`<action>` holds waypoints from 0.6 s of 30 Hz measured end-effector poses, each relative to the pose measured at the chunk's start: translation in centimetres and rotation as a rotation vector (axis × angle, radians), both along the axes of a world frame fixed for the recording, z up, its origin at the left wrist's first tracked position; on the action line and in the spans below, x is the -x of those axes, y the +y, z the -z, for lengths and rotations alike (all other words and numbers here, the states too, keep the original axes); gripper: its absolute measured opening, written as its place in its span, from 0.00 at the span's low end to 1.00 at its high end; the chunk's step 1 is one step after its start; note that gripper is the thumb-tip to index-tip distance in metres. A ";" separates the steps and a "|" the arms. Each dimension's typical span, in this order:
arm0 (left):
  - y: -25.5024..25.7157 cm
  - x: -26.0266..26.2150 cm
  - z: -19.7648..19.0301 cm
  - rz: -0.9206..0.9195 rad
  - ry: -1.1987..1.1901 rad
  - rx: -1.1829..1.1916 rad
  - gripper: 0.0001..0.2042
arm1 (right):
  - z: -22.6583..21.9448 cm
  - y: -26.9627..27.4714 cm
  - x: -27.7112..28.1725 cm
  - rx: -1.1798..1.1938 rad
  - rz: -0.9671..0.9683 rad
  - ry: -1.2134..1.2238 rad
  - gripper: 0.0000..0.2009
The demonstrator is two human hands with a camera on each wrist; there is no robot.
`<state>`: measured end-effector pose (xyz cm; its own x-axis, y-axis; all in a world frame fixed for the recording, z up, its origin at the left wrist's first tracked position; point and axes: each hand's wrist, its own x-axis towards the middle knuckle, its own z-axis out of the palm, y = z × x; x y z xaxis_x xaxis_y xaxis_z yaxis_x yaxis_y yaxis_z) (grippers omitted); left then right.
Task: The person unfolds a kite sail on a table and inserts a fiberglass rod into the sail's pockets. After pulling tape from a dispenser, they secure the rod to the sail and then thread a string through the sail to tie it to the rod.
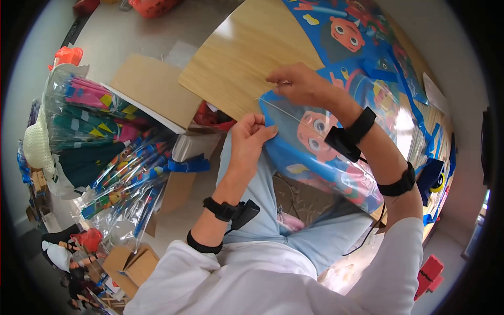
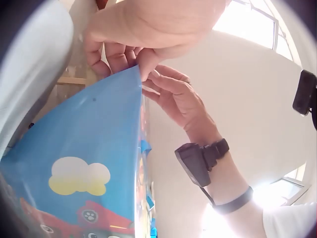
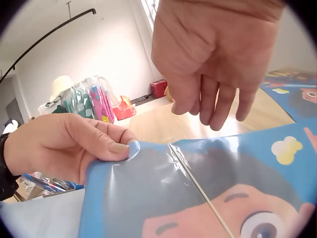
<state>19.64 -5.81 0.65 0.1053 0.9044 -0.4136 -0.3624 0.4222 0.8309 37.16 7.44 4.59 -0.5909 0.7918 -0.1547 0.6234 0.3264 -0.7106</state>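
A blue plastic sheet (image 1: 283,157) printed with a cartoon face lies over the table's near edge and hangs above the person's legs. My left hand (image 1: 247,139) pinches its near left corner between thumb and fingers, and in the left wrist view this corner (image 2: 133,79) is drawn to a point. Across the printed face runs a thin pale rod (image 3: 200,191), its end close to the sheet's upper edge. Just above that edge hovers my right hand (image 1: 307,86), its fingers (image 3: 225,101) hanging loosely downward in the right wrist view and holding nothing.
More blue printed sheets (image 1: 328,31) cover the far right of the wooden table (image 1: 247,52). Blue straps (image 1: 407,100) trail along the right side. An open cardboard box (image 1: 152,86) and clear-wrapped colourful bundles (image 1: 126,178) stand at the left. A smaller box (image 1: 131,265) sits lower left.
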 end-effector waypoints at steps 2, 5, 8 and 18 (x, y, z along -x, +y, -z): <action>0.1 0.2 -0.3 -0.014 -0.034 0.004 0.06 | 0.5 0.9 0.4 0.106 -0.007 0.028 0.14; 0.3 0.1 -1.1 -0.038 -0.087 0.016 0.06 | 0.9 1.4 0.6 0.100 -0.045 0.021 0.14; 0.2 0.2 -0.8 -0.032 -0.134 0.019 0.06 | 0.9 1.8 0.7 0.093 -0.086 -0.009 0.11; -0.2 -1.1 -4.1 0.063 -0.269 0.028 0.06 | 1.8 1.8 0.4 0.057 -0.086 -0.048 0.07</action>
